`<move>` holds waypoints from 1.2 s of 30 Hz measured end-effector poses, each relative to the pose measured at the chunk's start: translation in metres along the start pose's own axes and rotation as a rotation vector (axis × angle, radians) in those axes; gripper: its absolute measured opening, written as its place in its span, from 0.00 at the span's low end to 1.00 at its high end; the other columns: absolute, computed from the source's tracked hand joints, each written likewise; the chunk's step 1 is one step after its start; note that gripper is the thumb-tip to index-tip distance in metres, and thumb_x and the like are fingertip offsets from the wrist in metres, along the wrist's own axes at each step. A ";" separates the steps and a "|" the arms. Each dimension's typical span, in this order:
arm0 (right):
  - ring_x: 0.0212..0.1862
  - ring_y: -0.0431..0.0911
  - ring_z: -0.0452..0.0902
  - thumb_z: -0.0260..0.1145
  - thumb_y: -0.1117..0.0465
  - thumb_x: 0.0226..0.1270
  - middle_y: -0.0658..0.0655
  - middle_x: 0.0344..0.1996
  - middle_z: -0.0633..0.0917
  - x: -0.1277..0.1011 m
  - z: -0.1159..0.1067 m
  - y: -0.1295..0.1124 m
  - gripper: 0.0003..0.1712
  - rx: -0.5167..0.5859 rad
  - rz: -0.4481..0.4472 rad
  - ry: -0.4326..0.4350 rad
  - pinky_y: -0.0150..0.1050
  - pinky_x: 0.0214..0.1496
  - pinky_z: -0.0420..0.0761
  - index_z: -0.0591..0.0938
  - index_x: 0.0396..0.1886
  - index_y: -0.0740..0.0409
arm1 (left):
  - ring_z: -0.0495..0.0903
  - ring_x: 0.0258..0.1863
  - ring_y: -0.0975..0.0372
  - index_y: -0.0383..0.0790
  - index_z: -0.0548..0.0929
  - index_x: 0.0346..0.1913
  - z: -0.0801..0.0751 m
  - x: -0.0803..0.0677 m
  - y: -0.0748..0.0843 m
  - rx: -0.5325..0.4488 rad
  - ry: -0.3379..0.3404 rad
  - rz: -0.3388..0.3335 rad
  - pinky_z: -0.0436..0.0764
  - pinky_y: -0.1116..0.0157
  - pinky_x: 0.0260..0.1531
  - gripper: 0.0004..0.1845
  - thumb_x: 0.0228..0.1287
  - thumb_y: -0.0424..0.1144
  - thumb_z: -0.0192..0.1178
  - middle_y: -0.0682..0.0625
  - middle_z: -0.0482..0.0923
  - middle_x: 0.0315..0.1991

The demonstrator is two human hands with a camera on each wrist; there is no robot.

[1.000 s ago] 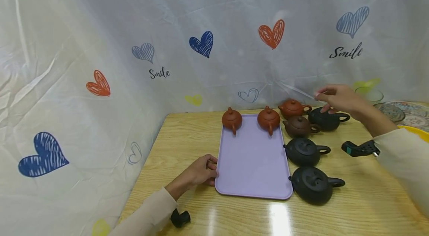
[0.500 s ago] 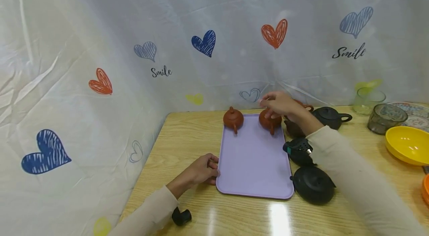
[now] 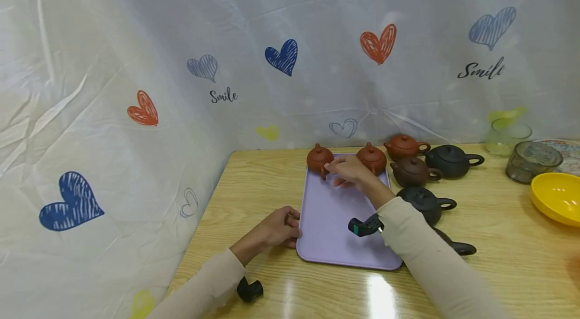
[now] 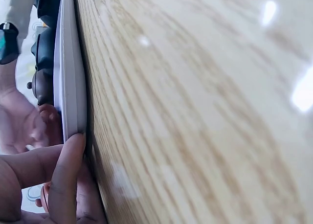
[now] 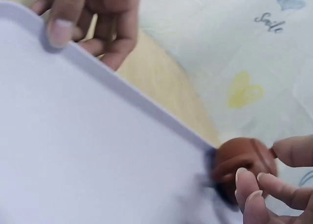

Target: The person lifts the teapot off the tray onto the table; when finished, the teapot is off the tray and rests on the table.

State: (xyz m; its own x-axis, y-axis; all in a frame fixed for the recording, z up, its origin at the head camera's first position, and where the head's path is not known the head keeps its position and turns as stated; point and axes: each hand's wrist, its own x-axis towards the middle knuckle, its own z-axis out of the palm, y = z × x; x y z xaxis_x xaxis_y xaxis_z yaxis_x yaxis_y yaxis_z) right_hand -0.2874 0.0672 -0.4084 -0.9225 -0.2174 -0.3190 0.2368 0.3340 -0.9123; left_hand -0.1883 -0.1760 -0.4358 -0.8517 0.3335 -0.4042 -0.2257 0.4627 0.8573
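Red-brown teapot point(image 3: 319, 159) on lilac tray point(image 3: 335, 228), just beside right hand point(image 3: 349, 173)

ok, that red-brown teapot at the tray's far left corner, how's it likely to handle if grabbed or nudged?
The left red-brown teapot looks like unglazed clay: probably rigid, brittle, and chippable at spout or handle. Its squat round body likely sits stable and should slide on the smooth lavender tray rather than tip. The lid seems loose-fitting, so it may drop if tilted. The right hand is beside it.
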 end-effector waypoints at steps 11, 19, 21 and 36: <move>0.27 0.41 0.81 0.61 0.50 0.74 0.63 0.55 0.79 0.006 0.020 0.010 0.24 0.101 0.074 -0.077 0.29 0.28 0.81 0.77 0.61 0.60 | 0.82 0.32 0.57 0.29 0.71 0.58 0.001 -0.002 0.003 0.028 0.012 0.001 0.89 0.62 0.33 0.21 0.64 0.26 0.62 0.41 0.74 0.42; 0.25 0.42 0.81 0.54 0.47 0.79 0.60 0.45 0.77 0.009 0.021 0.011 0.24 0.090 0.035 0.008 0.32 0.29 0.84 0.77 0.51 0.66 | 0.82 0.31 0.57 0.29 0.71 0.58 0.002 -0.002 0.002 0.006 0.012 -0.011 0.89 0.62 0.33 0.21 0.64 0.25 0.62 0.42 0.73 0.42; 0.24 0.42 0.80 0.54 0.49 0.79 0.60 0.44 0.78 0.008 0.020 0.010 0.23 0.093 0.016 0.036 0.32 0.28 0.83 0.77 0.48 0.67 | 0.82 0.32 0.57 0.29 0.71 0.58 0.002 -0.001 0.002 0.005 0.012 -0.012 0.89 0.62 0.33 0.21 0.64 0.25 0.62 0.42 0.73 0.42; 0.30 0.44 0.83 0.56 0.50 0.77 0.64 0.46 0.82 -0.021 -0.035 -0.008 0.19 -0.090 -0.103 -0.076 0.37 0.35 0.84 0.80 0.44 0.63 | 0.82 0.32 0.57 0.29 0.71 0.59 0.003 0.000 0.001 0.022 0.014 -0.010 0.89 0.62 0.33 0.21 0.64 0.25 0.62 0.42 0.73 0.42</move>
State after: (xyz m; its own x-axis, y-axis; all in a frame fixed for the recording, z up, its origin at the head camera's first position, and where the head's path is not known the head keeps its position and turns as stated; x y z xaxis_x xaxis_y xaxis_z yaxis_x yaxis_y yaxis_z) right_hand -0.2803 0.1010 -0.3852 -0.9139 -0.3224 -0.2466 0.1108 0.3862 -0.9157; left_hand -0.1867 -0.1729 -0.4358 -0.8559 0.3174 -0.4083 -0.2240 0.4841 0.8459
